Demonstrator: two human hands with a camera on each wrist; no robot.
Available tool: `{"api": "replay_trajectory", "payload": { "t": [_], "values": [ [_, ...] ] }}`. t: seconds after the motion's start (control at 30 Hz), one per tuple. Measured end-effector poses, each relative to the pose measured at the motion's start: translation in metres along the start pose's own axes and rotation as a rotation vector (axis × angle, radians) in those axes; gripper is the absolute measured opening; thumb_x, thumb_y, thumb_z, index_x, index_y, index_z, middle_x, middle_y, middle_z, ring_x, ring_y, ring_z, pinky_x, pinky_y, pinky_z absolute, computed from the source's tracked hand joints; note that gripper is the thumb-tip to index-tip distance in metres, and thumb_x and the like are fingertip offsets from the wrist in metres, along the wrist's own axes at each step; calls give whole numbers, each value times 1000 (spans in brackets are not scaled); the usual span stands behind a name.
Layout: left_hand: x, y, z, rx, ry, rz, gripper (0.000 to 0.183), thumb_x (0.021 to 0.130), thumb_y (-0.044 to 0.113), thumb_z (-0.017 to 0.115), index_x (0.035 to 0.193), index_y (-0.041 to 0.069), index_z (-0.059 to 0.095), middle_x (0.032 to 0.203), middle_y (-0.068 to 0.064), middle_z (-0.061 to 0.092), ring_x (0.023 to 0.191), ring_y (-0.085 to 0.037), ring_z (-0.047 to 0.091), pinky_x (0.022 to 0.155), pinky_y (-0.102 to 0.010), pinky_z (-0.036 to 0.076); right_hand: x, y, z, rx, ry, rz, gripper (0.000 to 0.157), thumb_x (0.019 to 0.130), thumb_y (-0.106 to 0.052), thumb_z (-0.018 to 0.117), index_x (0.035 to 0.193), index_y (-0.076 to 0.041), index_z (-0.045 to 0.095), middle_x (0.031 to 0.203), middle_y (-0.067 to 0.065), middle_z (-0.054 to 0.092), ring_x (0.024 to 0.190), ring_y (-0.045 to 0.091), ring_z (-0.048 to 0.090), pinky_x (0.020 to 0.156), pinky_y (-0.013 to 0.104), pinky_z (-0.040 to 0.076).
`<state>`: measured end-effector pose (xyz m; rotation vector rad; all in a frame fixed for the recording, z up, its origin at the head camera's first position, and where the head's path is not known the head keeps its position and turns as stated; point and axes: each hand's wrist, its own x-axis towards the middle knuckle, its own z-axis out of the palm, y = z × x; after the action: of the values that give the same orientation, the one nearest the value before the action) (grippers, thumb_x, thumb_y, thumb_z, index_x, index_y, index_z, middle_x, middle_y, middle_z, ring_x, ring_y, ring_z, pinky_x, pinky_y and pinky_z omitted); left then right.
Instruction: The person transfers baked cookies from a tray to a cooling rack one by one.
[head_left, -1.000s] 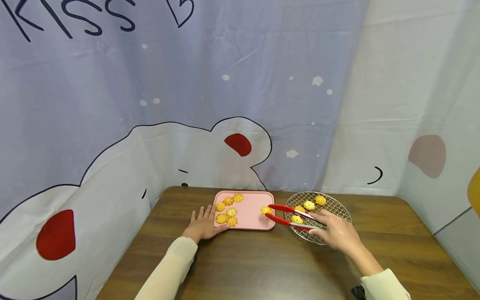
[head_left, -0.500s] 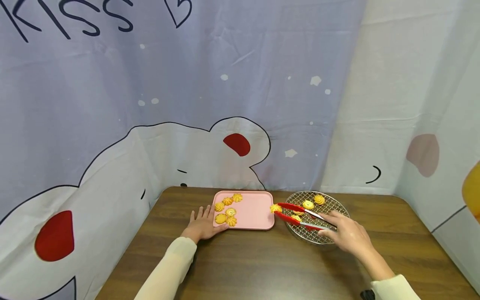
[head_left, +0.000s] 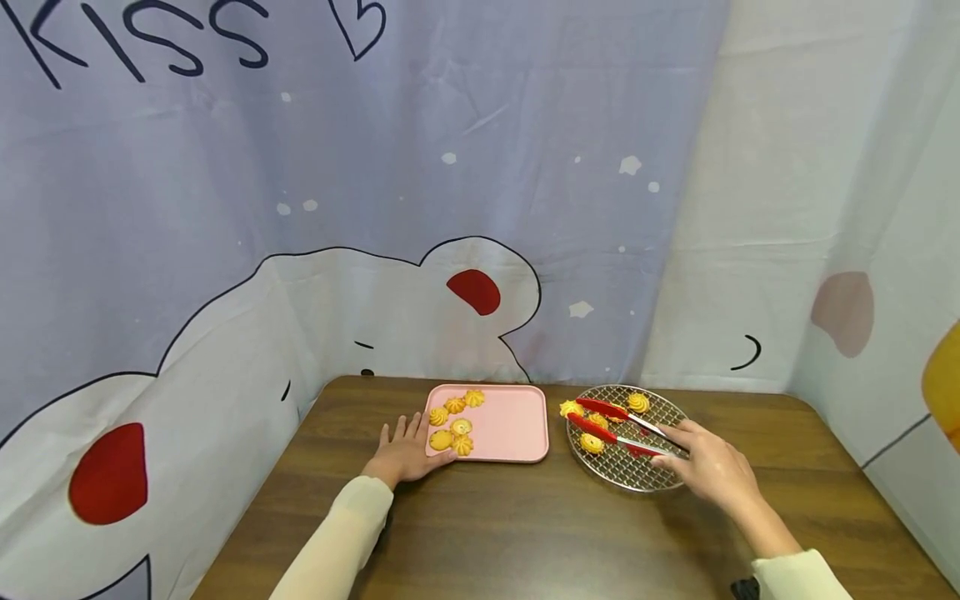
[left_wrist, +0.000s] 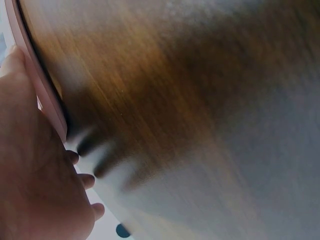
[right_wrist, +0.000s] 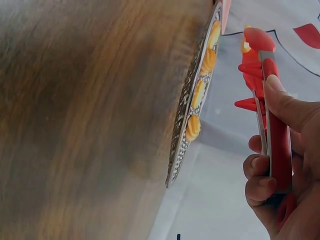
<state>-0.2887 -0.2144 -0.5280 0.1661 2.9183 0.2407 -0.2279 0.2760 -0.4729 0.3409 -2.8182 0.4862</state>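
Observation:
My right hand grips a pair of red-tipped tongs. Between the tong tips is a yellow piped cookie, held above the left rim of a round wire rack. Several other cookies lie on that rack, such as a swirled one near its back. The right wrist view shows fingers and thumb wrapped around the tongs' handles. At the left, my left hand rests with extended fingers against the left edge of a pink tray, its thumb at the front corner.
Several cookies sit in two groups on the tray's left half. Tray and rack stand side by side near the back of the brown wooden table. A printed cloth hangs right behind the table.
The tongs have carried the cookie rightward from over the tray's right end to over the rack's left edge. My right hand moved right with them; the left hand stayed put.

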Motion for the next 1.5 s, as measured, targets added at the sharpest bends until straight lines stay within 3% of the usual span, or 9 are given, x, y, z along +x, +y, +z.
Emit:
{"api": "replay_trajectory", "payload": {
  "t": [0.33,0.6,1.17,1.5],
  "values": [
    [-2,1,-1,11,4,-6,107,92,80,38,162,2,16,168,-18,17,154,-43,13,120,-65,3,9,13,-2,15,-42,83,72,80,-56,79,136,-12,66,101,0,60,74,24,60,53,38,44],
    [-3,2,-1,2,6,-7,106,92,80,39,162,2,17,168,-18,17,154,-43,13,120,-65,3,17,18,-3,8,-61,123,69,82,-50,80,136,-10,65,103,3,60,82,35,64,55,44,46],
    [-2,1,0,-15,10,3,110,90,82,39,162,2,14,168,-19,18,154,-43,11,121,-64,1,33,16,-2,5,-116,135,70,83,-50,79,138,-10,63,108,7,62,91,41,65,61,49,49],
    [7,-7,11,-3,27,-1,115,87,87,35,163,5,10,168,-17,16,155,-42,9,121,-63,-1,34,20,1,-6,-139,133,69,85,-47,78,140,-10,61,110,9,61,91,42,65,61,51,49]
  ]
}}
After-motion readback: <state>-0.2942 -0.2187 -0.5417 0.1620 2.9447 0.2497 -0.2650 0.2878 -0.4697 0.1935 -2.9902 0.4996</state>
